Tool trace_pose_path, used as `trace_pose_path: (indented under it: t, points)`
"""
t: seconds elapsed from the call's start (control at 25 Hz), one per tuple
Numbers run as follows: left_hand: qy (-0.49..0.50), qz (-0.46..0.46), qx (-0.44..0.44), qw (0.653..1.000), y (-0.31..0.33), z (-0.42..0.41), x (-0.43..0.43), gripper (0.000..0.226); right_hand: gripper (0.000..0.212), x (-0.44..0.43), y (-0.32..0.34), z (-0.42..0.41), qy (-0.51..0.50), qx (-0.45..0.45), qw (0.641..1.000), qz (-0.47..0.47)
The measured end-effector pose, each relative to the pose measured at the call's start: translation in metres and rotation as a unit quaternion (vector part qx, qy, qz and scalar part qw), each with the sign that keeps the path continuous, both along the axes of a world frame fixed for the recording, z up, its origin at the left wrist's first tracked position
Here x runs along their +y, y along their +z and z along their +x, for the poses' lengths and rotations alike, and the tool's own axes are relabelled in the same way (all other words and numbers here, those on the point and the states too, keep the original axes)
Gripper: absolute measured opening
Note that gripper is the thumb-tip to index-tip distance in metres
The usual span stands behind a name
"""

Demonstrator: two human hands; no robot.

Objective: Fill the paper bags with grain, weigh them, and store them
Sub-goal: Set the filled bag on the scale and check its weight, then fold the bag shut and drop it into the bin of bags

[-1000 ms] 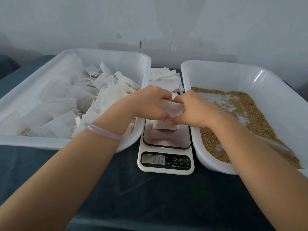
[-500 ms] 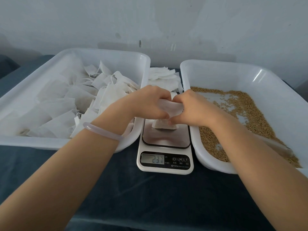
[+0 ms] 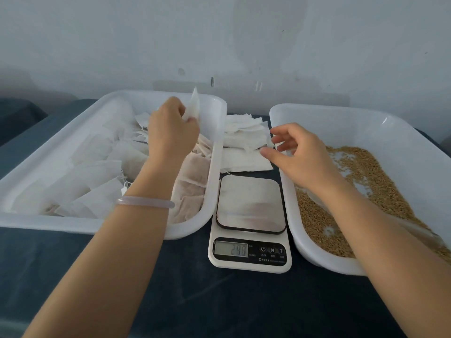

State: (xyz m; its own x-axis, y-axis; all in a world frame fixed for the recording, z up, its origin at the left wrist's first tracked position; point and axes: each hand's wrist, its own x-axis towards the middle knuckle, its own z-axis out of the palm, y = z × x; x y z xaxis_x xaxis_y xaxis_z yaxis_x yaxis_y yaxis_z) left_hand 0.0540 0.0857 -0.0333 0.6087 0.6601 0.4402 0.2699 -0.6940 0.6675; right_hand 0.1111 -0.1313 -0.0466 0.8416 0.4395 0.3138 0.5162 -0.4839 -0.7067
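My left hand is over the left white tub and pinches a white paper bag that sticks upward. Several filled bags lie in that tub. My right hand hovers with fingers loosely spread, holding nothing, between the stack of empty bags and the right tub, which holds brown grain. The white kitchen scale stands between the tubs with a bare platform; its display shows blurred digits.
Both tubs sit on a dark blue cloth in front of a pale wall. A clear scoop handle lies in the grain under my right forearm.
Both hands left the scale. My left hand lifted the bag off the platform and carried it left over the left tub. My right hand let go and moved back toward the empty bags.
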Motion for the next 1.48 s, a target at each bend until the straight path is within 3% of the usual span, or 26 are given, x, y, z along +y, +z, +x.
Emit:
trace_pose_path:
  t: [0.12,0.28,0.36,0.44,0.52,0.64,0.72,0.8,0.92,1.12,1.28,1.4,1.48]
  points:
    - [-0.007,-0.025,0.102,0.994,-0.010,0.003,0.013,0.010,0.042,0.000,-0.002,0.000,0.010,0.010,1.000,-0.004]
    - [-0.031,-0.255,0.002,0.966,-0.013,0.014,0.020,0.019,0.038,0.001,-0.001,0.000,0.013,0.012,1.000,-0.002]
    - [-0.056,-0.300,0.021,0.952,-0.019,0.020,0.022,0.017,0.036,0.001,-0.001,0.000,0.017,0.013,1.000,-0.006]
    - [-0.058,-0.253,0.094,0.961,-0.027,0.024,0.023,0.017,0.036,0.000,-0.002,0.000,0.020,0.010,1.000,-0.011]
    - [-0.017,-0.178,0.121,0.976,-0.029,0.023,0.025,0.034,0.036,0.000,-0.003,0.002,0.018,0.012,1.000,-0.004]
    - [0.024,-0.034,-0.002,0.999,-0.019,0.014,0.022,0.037,0.036,-0.001,-0.002,-0.001,0.016,0.005,1.000,-0.010]
    - [-0.057,0.016,-0.091,0.994,-0.011,0.010,0.008,0.027,0.036,0.001,0.003,-0.005,0.017,-0.035,0.999,-0.037]
    - [-0.196,0.004,-0.079,0.977,-0.010,0.007,-0.012,0.021,0.036,0.005,0.015,-0.003,0.033,-0.063,0.992,-0.104]
    - [-0.324,0.014,0.045,0.945,-0.019,0.007,-0.028,0.027,0.020,0.031,0.041,0.007,0.067,-0.032,0.963,-0.259]
    - [-0.292,-0.035,0.043,0.955,-0.025,0.014,-0.026,0.022,0.033,0.101,0.021,0.036,0.079,0.034,0.857,-0.508]
    - [-0.305,-0.065,0.035,0.949,-0.027,0.014,-0.024,0.020,0.025,0.107,-0.030,0.053,0.058,0.136,0.810,-0.568]
    - [-0.299,-0.066,0.040,0.951,-0.029,0.018,-0.023,0.022,0.011,0.106,-0.038,0.056,0.051,0.146,0.799,-0.581]
    - [-0.300,-0.067,0.041,0.951,-0.029,0.018,-0.023,0.023,0.015,0.107,-0.032,0.055,0.064,0.138,0.798,-0.584]
